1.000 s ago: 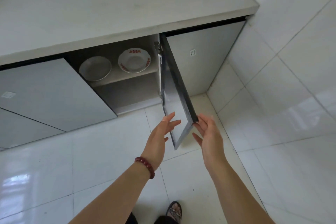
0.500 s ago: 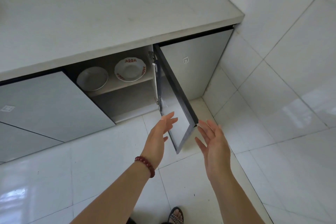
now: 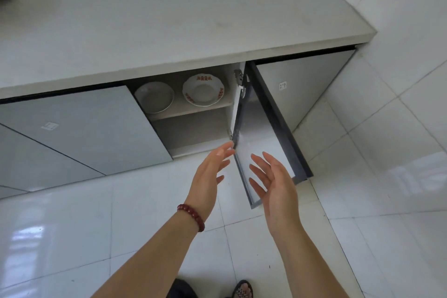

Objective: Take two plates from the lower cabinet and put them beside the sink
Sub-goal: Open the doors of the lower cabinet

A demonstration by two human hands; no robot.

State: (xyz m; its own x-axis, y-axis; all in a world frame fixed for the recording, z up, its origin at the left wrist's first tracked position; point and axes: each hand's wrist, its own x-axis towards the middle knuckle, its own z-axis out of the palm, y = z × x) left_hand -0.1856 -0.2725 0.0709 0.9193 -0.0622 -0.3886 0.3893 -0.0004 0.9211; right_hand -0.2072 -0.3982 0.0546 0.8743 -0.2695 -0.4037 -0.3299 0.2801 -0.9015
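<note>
Left hand (image 3: pixel 210 172): spread wide, empty
Right hand (image 3: pixel 273 180): spread wide, empty, near open door (image 3: pixel 263 133)
Plates: plain plate (image 3: pixel 154 97) left, red-patterned plate (image 3: pixel 203 89) right, upper shelf

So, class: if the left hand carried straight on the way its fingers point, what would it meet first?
Probably the open cabinet door: the left hand has its fingertips beside its near edge. Depth is unclear.

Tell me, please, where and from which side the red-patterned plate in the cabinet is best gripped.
Probably by its near rim, coming straight in from the front. The red-patterned plate lies flat on the upper shelf, right of the plain plate and apart from it. The door stands open on the right, so the right hand could reach it, thumb on top, fingers under the rim.
</note>
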